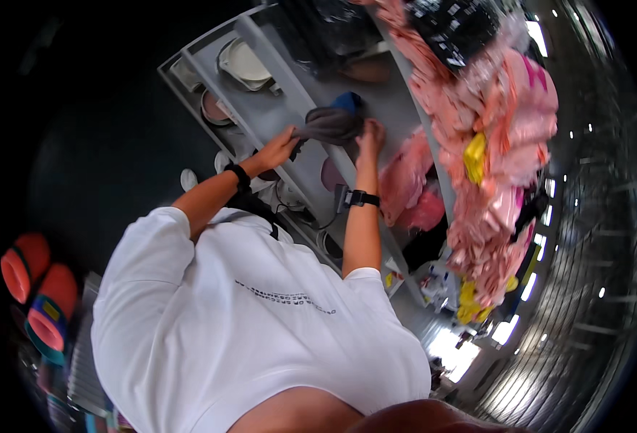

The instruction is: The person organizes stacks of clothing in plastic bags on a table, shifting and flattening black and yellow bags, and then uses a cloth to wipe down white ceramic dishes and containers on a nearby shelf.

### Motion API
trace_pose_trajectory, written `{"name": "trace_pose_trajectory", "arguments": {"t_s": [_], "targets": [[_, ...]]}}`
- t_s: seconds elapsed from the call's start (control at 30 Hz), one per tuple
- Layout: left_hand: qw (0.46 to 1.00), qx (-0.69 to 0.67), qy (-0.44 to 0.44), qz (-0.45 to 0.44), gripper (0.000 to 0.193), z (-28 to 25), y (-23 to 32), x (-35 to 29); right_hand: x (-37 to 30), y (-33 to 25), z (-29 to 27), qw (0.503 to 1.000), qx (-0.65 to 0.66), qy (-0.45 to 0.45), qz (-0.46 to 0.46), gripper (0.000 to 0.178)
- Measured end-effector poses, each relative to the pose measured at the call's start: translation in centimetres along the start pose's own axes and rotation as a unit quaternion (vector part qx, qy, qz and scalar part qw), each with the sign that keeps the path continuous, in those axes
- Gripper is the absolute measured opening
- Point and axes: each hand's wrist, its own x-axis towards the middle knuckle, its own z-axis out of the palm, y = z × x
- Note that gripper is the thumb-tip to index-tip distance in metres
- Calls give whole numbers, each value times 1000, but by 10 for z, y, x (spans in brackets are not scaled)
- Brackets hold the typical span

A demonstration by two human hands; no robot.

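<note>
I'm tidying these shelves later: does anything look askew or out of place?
The pink pile on the right looks untidy, heaped in crumpled folds, and a yellow piece stands out against it. The grey cloth in the left grip is bunched, though that may be handling. I see no clear spill or damage.

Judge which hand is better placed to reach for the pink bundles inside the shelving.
Probably the right hand: it is nearer the pink bundles. The left hand is farther off and appears to grip the grey cloth. Blur hides whether the right hand grips it too.
</note>
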Motion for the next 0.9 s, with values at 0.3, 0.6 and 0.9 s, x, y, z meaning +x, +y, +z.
{"name": "trace_pose_trajectory", "arguments": {"t_s": [0.3, 0.6, 0.9], "targets": [[976, 117, 172, 65, 52, -108, 79, 4, 149, -67, 48, 766, -477, -100, -418, 79], [932, 274, 111, 208, 35, -71, 111, 35, 189, -23, 46, 746, -458, -119, -469, 65], [968, 239, -58, 53, 25, -65, 120, 64, 86, -4, 31, 993, 50, -72, -80, 53]]}}
